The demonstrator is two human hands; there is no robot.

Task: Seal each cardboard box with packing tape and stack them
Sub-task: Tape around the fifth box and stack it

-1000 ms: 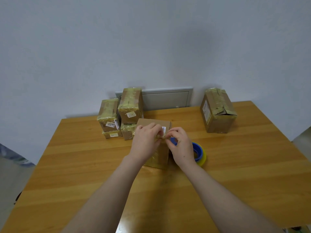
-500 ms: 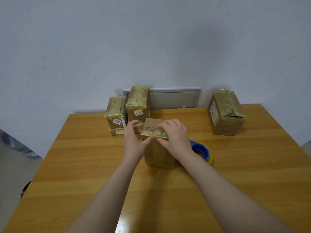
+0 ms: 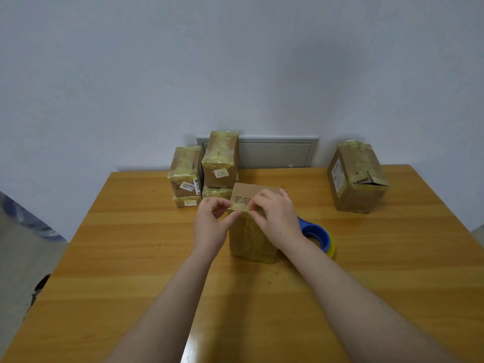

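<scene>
We see soft, even, dim light on the grey-white wall (image 3: 235,61). Faint shadows lie between the bare forearms (image 3: 353,297) on the orange-brown wooden table (image 3: 131,258), a small glare spot marks its near edge, and wide-angle distortion bows its sides.

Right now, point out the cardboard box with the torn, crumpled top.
The large box alone at far right; the stacked boxes and the upright centre box are smaller and show no tear.

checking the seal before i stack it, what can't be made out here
Head view only:
middle box: its near top edge, covered by left hand and right hand.
tape roll: partly behind the right wrist.
label on the stacked boxes: print too small to read.
</scene>
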